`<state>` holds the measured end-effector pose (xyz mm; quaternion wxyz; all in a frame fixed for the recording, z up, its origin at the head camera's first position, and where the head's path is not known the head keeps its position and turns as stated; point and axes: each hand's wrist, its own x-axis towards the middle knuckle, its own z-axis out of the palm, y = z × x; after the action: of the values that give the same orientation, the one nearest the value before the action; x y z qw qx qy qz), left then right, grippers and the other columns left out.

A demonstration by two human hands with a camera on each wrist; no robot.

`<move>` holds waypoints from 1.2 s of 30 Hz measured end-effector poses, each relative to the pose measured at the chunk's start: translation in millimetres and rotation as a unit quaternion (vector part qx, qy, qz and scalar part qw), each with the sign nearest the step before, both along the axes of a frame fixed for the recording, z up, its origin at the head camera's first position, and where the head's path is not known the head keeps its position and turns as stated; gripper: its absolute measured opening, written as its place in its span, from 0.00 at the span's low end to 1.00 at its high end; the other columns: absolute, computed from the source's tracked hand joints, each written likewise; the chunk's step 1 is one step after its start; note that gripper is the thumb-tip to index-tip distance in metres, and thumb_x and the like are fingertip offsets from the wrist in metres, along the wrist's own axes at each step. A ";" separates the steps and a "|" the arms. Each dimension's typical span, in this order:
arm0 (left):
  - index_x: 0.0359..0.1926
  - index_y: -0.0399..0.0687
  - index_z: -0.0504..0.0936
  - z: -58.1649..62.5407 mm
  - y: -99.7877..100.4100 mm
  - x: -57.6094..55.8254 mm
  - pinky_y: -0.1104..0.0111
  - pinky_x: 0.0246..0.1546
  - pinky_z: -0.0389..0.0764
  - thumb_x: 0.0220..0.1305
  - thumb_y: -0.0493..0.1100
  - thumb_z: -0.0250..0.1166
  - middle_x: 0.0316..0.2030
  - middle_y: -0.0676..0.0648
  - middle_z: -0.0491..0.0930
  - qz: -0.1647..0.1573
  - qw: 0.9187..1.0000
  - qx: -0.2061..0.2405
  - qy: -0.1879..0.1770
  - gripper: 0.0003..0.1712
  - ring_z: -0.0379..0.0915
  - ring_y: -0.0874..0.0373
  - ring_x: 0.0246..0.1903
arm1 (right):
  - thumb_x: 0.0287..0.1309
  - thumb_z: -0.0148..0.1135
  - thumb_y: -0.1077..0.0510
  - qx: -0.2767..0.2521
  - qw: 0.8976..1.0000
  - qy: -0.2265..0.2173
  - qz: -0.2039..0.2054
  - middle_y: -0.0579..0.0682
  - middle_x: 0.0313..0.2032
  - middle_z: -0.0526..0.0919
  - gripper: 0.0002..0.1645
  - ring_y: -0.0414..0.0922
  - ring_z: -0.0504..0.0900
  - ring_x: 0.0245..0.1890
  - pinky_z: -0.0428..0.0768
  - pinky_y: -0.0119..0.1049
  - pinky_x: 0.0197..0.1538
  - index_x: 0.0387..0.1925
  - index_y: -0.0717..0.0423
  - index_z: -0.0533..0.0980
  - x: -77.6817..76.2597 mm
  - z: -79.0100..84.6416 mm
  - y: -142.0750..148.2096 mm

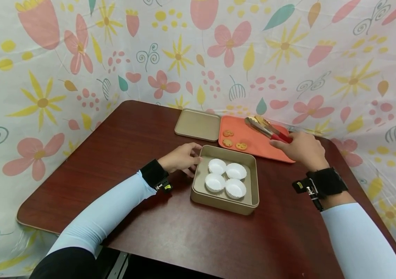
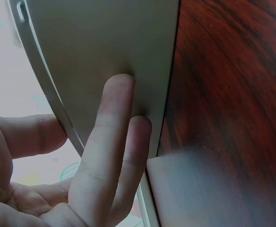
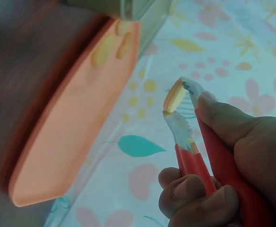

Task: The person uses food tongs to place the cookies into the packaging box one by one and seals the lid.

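My right hand (image 1: 304, 151) grips red-handled metal tongs (image 3: 194, 163) above the orange tray (image 1: 262, 146). Between the tong tips a pale yellow cookie (image 3: 176, 96) is pinched, seen edge-on in the right wrist view. Three small cookies, one of them a pretzel-shaped cookie (image 1: 241, 146), lie at the tray's left end. My left hand (image 1: 181, 158) is at the left side of a square gold tin (image 1: 226, 202). In the left wrist view two fingers (image 2: 115, 109) press fairly straight against its outer wall, the thumb at its rim. White paper cups (image 1: 235, 188), several of them, sit inside the tin.
Behind the tin, left of the tray, lies a shallow gold lid (image 1: 198, 124). All of these are on a dark reddish-brown table (image 1: 131, 135). A flower-printed curtain (image 1: 191, 54) hangs along the table's back and sides.
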<state>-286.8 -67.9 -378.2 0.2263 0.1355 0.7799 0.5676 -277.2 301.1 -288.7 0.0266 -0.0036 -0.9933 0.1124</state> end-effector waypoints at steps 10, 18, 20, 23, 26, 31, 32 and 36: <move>0.76 0.43 0.60 -1.8 -1.0 -3.1 0.56 0.34 0.91 0.77 0.37 0.58 0.59 0.35 0.71 -0.001 1.000 0.001 -0.004 0.31 0.83 0.40 0.42 | 0.60 0.56 0.19 -0.001 0.999 0.030 0.038 0.51 0.17 0.71 0.43 0.50 0.69 0.19 0.63 0.40 0.20 0.29 0.57 0.72 29.6 7.7 -10.3; 0.76 0.41 0.59 0.9 -0.9 -1.8 0.55 0.34 0.90 0.78 0.36 0.57 0.58 0.34 0.71 0.001 1.000 0.005 -0.006 0.31 0.83 0.38 0.43 | 0.58 0.57 0.19 0.006 0.998 0.047 0.043 0.51 0.18 0.71 0.43 0.51 0.69 0.20 0.63 0.40 0.21 0.31 0.56 0.73 50.1 11.1 -23.0; 0.76 0.40 0.59 1.7 -0.8 -1.1 0.55 0.34 0.90 0.78 0.36 0.57 0.58 0.34 0.71 0.000 1.000 0.006 -0.007 0.31 0.83 0.37 0.44 | 0.58 0.58 0.19 0.008 0.997 0.056 0.047 0.51 0.19 0.71 0.42 0.51 0.69 0.20 0.63 0.40 0.21 0.30 0.56 0.73 54.4 9.9 -25.3; 0.76 0.40 0.58 1.9 -0.7 -1.1 0.56 0.33 0.90 0.78 0.36 0.57 0.58 0.34 0.71 -0.002 1.000 0.008 -0.013 0.31 0.82 0.36 0.44 | 0.58 0.59 0.20 0.009 0.996 0.063 0.055 0.51 0.19 0.71 0.41 0.50 0.70 0.20 0.63 0.39 0.21 0.28 0.55 0.72 60.3 6.6 -28.3; 0.76 0.40 0.58 1.3 -0.5 -2.0 0.56 0.33 0.90 0.78 0.36 0.57 0.58 0.34 0.71 -0.003 1.000 0.010 -0.018 0.32 0.82 0.36 0.44 | 0.58 0.59 0.20 0.010 0.996 0.061 0.062 0.51 0.19 0.70 0.41 0.50 0.70 0.20 0.63 0.39 0.21 0.29 0.55 0.72 65.5 2.7 -30.9; 0.77 0.41 0.57 1.8 -0.5 -2.9 0.56 0.33 0.90 0.78 0.36 0.56 0.59 0.34 0.71 -0.006 1.000 0.008 -0.017 0.32 0.82 0.36 0.44 | 0.56 0.60 0.19 0.013 0.996 0.049 0.067 0.50 0.19 0.71 0.42 0.49 0.71 0.21 0.65 0.39 0.23 0.33 0.55 0.73 73.4 -1.9 -33.8; 0.77 0.41 0.57 1.9 -0.6 -3.1 0.56 0.33 0.90 0.78 0.36 0.56 0.59 0.33 0.71 -0.006 1.000 0.008 -0.016 0.32 0.83 0.36 0.44 | 0.56 0.60 0.19 0.014 0.996 0.047 0.068 0.49 0.19 0.72 0.42 0.49 0.72 0.22 0.66 0.39 0.23 0.33 0.55 0.73 74.9 -2.5 -34.2; 0.77 0.41 0.57 1.9 -0.7 -3.5 0.56 0.34 0.91 0.78 0.36 0.57 0.61 0.34 0.70 -0.004 1.000 0.003 -0.013 0.32 0.83 0.36 0.45 | 0.56 0.59 0.18 0.014 0.996 0.038 0.074 0.48 0.18 0.71 0.41 0.49 0.72 0.22 0.66 0.39 0.23 0.31 0.53 0.73 80.8 -4.5 -36.1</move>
<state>-290.3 -68.6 -376.3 0.2383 0.1323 0.7745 0.5708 -196.4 265.0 -293.2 0.0562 0.0746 -0.9906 0.1002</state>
